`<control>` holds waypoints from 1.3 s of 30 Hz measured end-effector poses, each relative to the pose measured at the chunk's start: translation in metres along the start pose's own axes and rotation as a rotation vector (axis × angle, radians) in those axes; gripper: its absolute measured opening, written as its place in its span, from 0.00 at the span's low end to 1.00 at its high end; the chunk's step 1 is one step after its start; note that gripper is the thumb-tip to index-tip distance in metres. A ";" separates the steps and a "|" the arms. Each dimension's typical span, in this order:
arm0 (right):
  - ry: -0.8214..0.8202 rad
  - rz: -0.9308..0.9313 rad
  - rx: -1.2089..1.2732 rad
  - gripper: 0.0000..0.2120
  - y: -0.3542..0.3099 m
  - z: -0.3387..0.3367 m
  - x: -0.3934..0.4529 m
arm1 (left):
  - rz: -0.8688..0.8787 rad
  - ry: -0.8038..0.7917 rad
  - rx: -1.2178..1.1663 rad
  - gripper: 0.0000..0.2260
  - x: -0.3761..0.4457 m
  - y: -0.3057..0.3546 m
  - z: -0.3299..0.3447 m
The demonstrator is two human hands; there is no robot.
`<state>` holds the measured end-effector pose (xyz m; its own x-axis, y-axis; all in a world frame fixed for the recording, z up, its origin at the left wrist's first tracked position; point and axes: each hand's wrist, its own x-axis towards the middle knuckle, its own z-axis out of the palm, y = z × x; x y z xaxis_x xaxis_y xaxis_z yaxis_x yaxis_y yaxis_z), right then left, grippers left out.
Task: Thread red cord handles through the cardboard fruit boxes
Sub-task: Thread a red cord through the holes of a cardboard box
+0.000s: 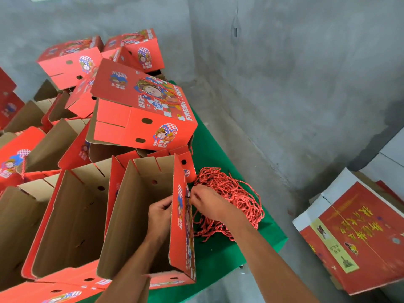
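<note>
The person works on one open fruit box [140, 215] standing at the near edge of the green counter [269, 237], its red printed wall turned toward the cord pile. The left hand [159, 212] reaches inside the box, fingers curled against the inner face of that wall; whether it already pinches a cord end there I cannot tell. The right hand [207, 202] is outside, fingertips pinched together on the dark tip of a red cord [188, 196] right at a hole in the wall, so this threading looks to be at its start.

Judging progress: farther back, at least two boxes already show red cord handles, the large upturned box [144, 110] with a cord looped across its printed top and a rear box [140, 49] with a loop on top. A box at the left edge [13, 162] also trails a cord. Beside the box in hand, two more open boxes [72, 219] stand with brown insides showing and no cord visible, so they seem still to do.

The heap of loose red cords [236, 200] lies on the counter just beside the right hand; its strands are too tangled to count, but plenty remain. About ten red boxes are in view in all, piled loosely, the exact count uncertain
</note>
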<state>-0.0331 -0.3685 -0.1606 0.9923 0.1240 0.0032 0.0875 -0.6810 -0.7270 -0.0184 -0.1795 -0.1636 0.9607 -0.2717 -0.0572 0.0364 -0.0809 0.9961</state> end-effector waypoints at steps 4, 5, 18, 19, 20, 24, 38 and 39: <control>-0.016 -0.092 -0.118 0.09 -0.002 -0.007 0.005 | -0.004 -0.022 -0.004 0.06 0.000 0.004 0.004; -0.025 -0.099 -0.161 0.09 -0.002 -0.007 0.006 | 0.007 -0.031 0.001 0.06 -0.001 0.005 0.007; -0.096 0.136 0.133 0.17 0.002 -0.003 0.014 | 0.006 -0.084 0.163 0.18 0.007 0.010 0.002; -0.078 0.165 0.152 0.19 0.000 -0.003 0.013 | -0.020 -0.094 0.189 0.15 0.009 0.012 0.000; -0.055 0.188 0.170 0.22 -0.001 -0.005 0.011 | -0.051 -0.092 0.189 0.11 0.012 0.013 -0.001; 0.079 0.304 0.257 0.28 -0.006 -0.042 -0.002 | -0.057 0.046 0.272 0.09 0.021 0.017 -0.008; 0.418 0.207 1.139 0.08 -0.121 -0.139 -0.013 | 0.285 0.109 0.144 0.14 -0.015 0.169 0.021; 0.465 0.195 1.093 0.10 -0.128 -0.136 -0.013 | 0.244 -0.014 0.049 0.15 -0.024 0.183 0.031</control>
<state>-0.0451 -0.3812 0.0259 0.9370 -0.3382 -0.0873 0.0352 0.3400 -0.9398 -0.0436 -0.2172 0.0178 0.9354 -0.3019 0.1839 -0.2104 -0.0574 0.9759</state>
